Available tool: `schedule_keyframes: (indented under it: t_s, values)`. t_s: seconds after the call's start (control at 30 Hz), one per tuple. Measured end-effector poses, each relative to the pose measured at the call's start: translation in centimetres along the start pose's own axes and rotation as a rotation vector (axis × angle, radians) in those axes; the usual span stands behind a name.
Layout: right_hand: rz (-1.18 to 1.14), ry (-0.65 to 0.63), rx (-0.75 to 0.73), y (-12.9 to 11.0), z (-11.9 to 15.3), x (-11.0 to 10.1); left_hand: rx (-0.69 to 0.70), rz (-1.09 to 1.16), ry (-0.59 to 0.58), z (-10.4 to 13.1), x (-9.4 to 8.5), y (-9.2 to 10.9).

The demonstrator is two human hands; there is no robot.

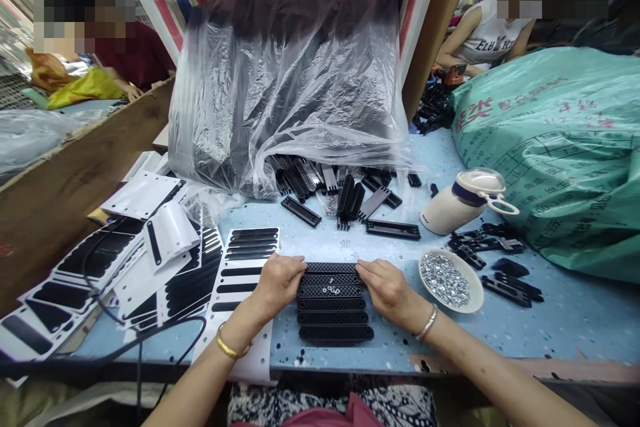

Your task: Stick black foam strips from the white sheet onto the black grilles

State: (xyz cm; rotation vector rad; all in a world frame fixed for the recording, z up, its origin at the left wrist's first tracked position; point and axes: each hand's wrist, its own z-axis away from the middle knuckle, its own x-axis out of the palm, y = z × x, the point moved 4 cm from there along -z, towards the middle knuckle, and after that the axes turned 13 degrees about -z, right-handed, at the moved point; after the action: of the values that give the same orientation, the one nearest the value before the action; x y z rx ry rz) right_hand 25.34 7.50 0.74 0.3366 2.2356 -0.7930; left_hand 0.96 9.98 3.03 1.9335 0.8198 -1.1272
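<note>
Both hands pinch the ends of a row of black grille strips (334,303), left hand (277,283) and right hand (387,287) pressed on either side, a few small screws (330,289) sitting loose between them so looks like fastening's barely begun. Just right of the grip the white bowl (475,280) is full of screws, and beyond the grip the clear plastic bag (285,87) spills plenty more strips

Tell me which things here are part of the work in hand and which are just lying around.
In hand: left hand, right hand, black strips, small screws, screw bowl, sticker sheets.
Lying about: bottle, green sack, plastic bag, cable.
</note>
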Motion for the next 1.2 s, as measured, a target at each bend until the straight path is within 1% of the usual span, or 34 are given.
schedule_keyframes:
  t_s: [0.1, 0.3, 0.4, 0.53, 0.73, 0.83, 1.2]
  values:
    - [-0.038, 0.023, 0.01, 0.0, -0.3, -0.2, -0.087, 0.067, 0.013, 0.2, 0.3, -0.1]
    - [-0.123, 0.087, 0.034, 0.1, -0.9, -0.5, -0.358, 0.307, -0.051, 0.0, 1.0, -1.2]
    - [-0.152, 0.112, 0.057, 0.2, -0.9, -0.4, -0.414, 0.357, -0.081, -0.1, 1.3, -1.4]
    - [-0.17, 0.119, 0.075, 0.4, -1.0, -0.4, -0.441, 0.367, -0.087, -0.1, 1.1, -1.4]
    - [-0.183, 0.124, 0.062, 0.3, -1.1, -0.6, -0.445, 0.385, -0.045, -0.2, 0.3, -1.5]
    - [-0.177, 0.12, 0.058, 0.3, -1.1, -0.6, -0.443, 0.397, -0.064, -0.4, 0.2, -1.4]
    - [-0.17, 0.126, 0.049, 0.3, -0.9, -0.5, -0.431, 0.417, -0.168, -1.2, 1.1, -1.2]
